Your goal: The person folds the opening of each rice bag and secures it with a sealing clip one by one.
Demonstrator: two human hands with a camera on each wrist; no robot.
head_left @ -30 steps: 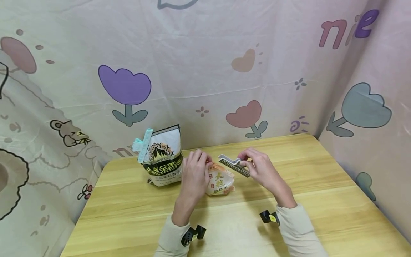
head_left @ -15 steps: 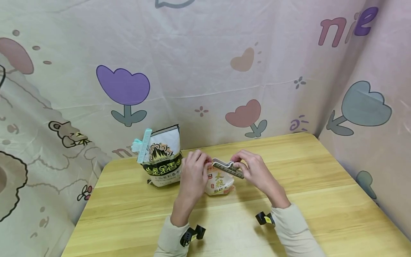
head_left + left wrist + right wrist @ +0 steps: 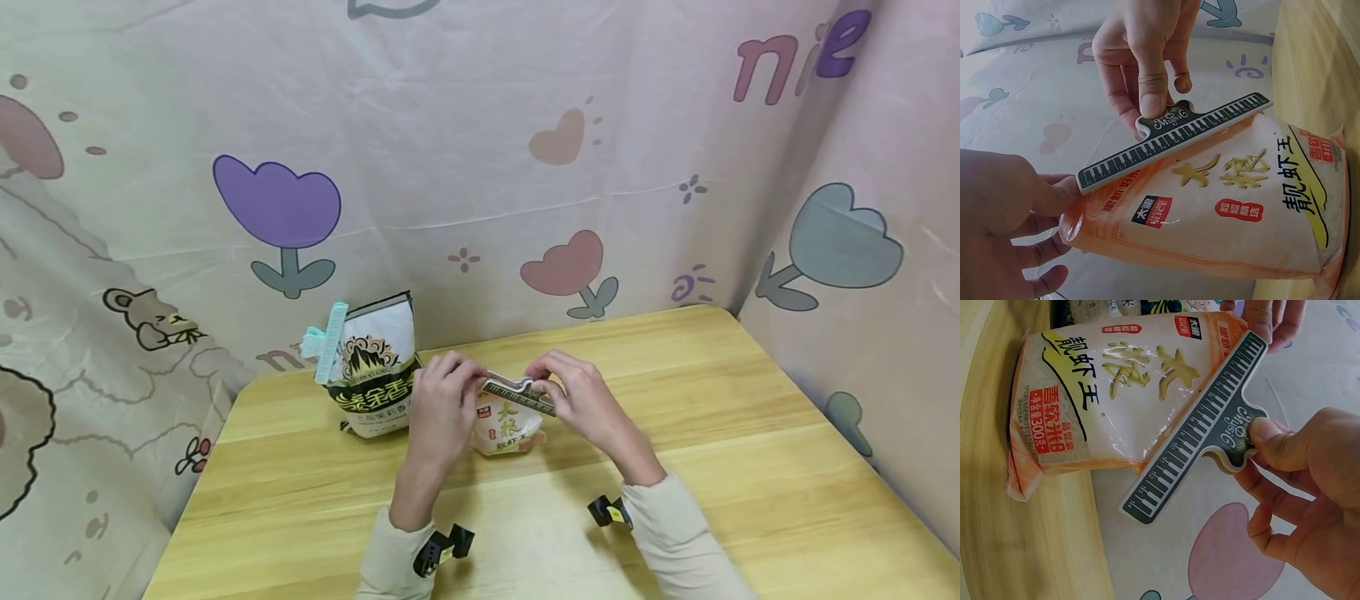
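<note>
A small orange-and-white rice bag stands on the table between the hands. Its top corner is pinched by my left hand, between thumb and fingers, as the left wrist view shows. My right hand squeezes the handle of a black bag clip with a piano-key pattern and the word "Music". Thumb on one side and fingers on the other grip that handle in the right wrist view. The long bar of the clip lies slantwise along the bag's folded top edge, one end right at the left thumb.
To the left stands a larger black-and-white rice bag, a turquoise clip on its upper corner. The wooden table backs onto a printed curtain, which also hangs along the sides.
My right hand has moved left with the clip, bringing it from beside the small rice bag onto its top edge. The left hand keeps its pinch on the bag's corner.
</note>
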